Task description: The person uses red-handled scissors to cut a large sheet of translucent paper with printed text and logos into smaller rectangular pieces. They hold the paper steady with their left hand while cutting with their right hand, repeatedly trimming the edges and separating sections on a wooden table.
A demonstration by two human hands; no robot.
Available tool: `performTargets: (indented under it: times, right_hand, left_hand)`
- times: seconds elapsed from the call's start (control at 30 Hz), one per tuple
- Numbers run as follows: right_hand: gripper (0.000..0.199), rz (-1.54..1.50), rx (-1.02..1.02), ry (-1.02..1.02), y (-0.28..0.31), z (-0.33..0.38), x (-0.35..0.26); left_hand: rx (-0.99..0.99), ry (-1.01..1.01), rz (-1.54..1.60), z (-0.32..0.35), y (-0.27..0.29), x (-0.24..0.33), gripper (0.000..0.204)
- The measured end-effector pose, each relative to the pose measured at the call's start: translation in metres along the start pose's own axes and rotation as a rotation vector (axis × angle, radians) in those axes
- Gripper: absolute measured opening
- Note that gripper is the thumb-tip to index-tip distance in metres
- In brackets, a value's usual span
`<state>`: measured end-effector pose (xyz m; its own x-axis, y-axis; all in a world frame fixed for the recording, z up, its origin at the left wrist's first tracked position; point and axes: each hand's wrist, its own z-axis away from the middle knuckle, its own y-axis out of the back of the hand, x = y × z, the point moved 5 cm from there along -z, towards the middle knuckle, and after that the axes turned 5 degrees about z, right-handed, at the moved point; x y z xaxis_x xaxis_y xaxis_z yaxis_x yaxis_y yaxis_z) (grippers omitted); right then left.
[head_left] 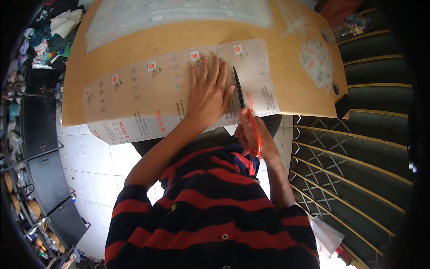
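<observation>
A long translucent printed sheet (168, 89) lies across the wooden table, and its near edge hangs over the table's front. My left hand (208, 96) presses flat on it with the fingers spread, right of the sheet's middle. Just to the right, my right hand (255, 134) grips a pair of scissors (255, 132) by its orange-red handles. The dark blades point away from me over the right part of the sheet, near my left thumb. Whether a blade is under the sheet, I cannot tell.
The wooden table (295, 85) carries more translucent sheeting (179, 18) at its far side and a crumpled printed piece (316, 65) at the right. A folding metal gate (349, 148) runs along the right. Dark cabinets (42, 125) and cluttered shelves stand at the left.
</observation>
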<state>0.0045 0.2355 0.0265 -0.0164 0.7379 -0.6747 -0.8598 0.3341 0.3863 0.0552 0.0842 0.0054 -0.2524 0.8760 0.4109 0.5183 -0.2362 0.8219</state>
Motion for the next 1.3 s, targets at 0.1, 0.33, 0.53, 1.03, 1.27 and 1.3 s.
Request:
performTargets:
  times: [0.1,0.33,0.53,1.03,1.27,1.3]
  right_hand:
    - [0.095,-0.021,0.006,-0.019,0.002,-0.003,-0.003]
    - [0.097,0.074,0.004,-0.023,0.004,-0.002,-0.012]
    - [0.098,0.130,0.024,-0.053,0.005,0.000,-0.017]
    - [0.087,0.098,-0.061,-0.123,0.017,-0.019,-0.020]
    - [0.088,0.102,-0.057,-0.089,0.020,-0.021,-0.031]
    - [0.087,0.082,-0.066,-0.100,0.022,-0.023,-0.030]
  left_hand:
    - [0.013,0.000,0.003,0.001,0.000,0.000,0.059]
    - [0.034,0.000,0.036,0.001,0.002,0.000,0.058]
    - [0.054,0.022,0.056,0.001,0.001,-0.002,0.058]
    - [0.059,0.039,0.075,-0.001,0.003,-0.001,0.056]
    - [0.053,0.028,0.055,-0.001,0.003,0.000,0.056]
    - [0.052,0.031,0.070,-0.002,0.004,0.000,0.055]
